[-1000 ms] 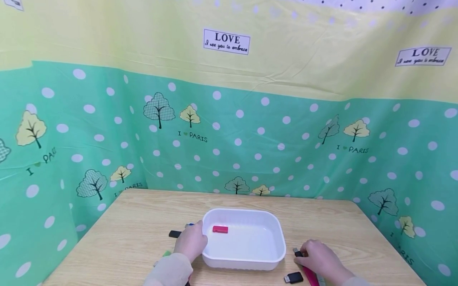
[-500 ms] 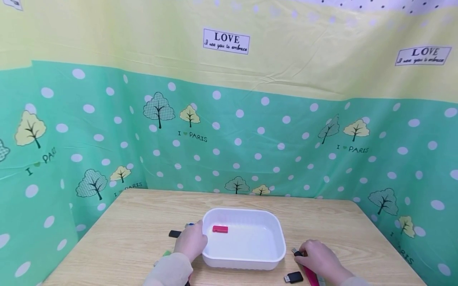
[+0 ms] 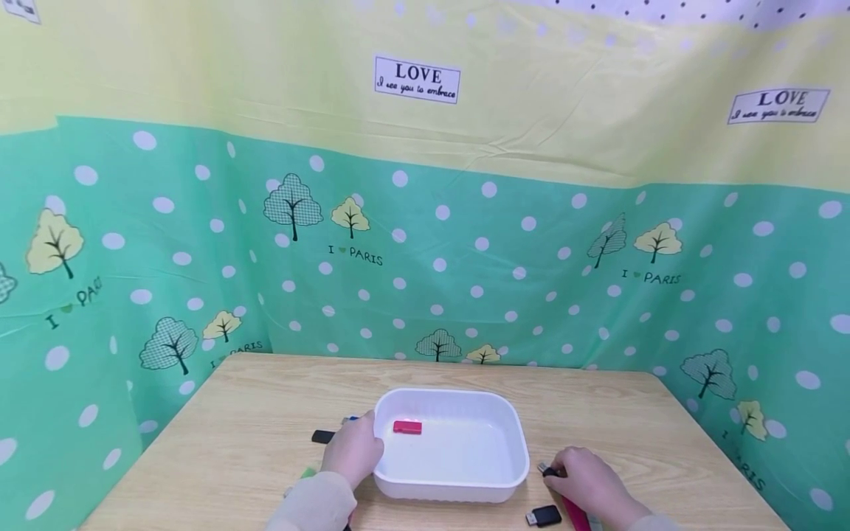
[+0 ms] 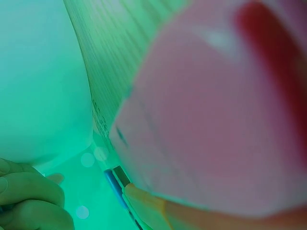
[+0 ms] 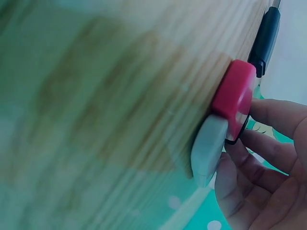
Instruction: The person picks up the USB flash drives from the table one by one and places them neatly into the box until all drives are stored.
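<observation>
1. The white tray (image 3: 451,488) sits on the wooden surface (image 3: 631,413), so everything here goes by that. Inside it, over near its left wall, lies a red USB stick (image 3: 407,428).
2. Right hand (image 3: 589,476) is down just to the tray's right. Its grip is thumb and finger together on a black USB stick (image 3: 547,470), metal plug poking out toward the tray.
3. Left hand (image 3: 352,450) is up against the tray's left wall, fingers bent. A blue USB stick (image 3: 354,420) peeks out right behind it. The left wrist view is pretty smeary, so can't tell if that grip is clamped on the blue stick, on the tray, or on nothing.
4. Near the tray's right front corner: a second black stick (image 3: 544,515), plus a pink stick (image 3: 575,514) and a white stick (image 3: 290,232) touching each other.
5. Handling-wise, the held black one is probably light, stiff and a bit slick, hard to crush. Best hold is likely the sides of the plastic body, keeping fingers off the plug.
</observation>
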{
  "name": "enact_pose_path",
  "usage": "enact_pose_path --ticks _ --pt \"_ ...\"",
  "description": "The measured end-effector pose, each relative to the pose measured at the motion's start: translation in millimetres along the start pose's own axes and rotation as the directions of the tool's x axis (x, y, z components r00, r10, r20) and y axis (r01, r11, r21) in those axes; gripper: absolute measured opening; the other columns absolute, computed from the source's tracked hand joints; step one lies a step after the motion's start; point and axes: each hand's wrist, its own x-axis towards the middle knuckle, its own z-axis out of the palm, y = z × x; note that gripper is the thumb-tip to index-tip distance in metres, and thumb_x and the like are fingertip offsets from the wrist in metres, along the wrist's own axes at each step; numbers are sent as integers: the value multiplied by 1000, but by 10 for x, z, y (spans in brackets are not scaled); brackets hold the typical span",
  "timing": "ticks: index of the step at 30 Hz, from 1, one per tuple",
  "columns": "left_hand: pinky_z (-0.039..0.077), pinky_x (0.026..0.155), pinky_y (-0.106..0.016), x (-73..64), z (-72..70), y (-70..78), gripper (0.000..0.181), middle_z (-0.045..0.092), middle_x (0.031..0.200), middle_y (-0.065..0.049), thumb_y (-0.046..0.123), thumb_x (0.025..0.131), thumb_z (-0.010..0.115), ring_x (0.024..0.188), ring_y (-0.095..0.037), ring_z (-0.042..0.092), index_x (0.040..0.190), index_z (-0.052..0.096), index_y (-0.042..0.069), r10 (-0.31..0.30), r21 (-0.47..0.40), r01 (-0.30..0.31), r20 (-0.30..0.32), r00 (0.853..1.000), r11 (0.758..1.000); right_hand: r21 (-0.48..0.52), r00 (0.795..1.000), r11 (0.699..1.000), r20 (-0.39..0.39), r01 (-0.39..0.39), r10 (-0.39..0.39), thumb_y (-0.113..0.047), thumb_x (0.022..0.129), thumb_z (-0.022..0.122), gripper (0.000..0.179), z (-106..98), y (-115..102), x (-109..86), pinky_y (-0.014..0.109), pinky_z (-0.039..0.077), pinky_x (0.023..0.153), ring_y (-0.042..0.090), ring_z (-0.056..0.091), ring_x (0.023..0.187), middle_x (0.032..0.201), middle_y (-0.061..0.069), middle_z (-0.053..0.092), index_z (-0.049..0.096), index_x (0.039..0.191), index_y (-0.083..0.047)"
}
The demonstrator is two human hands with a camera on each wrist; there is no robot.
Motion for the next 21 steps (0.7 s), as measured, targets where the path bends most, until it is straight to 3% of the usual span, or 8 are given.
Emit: enact_pose_path --ticks 21 --pt "61 75 -44 -9 -10 7 47 70 114 -22 3 88 60 83 -25 71 135 55 -4 -4 -11 4 9 1000 1000 28 1000 1000 -4 10 -10 -18 78 80 15 10 -29 13 41 59 74 15 63 77 81 0 64 74 87 -9"
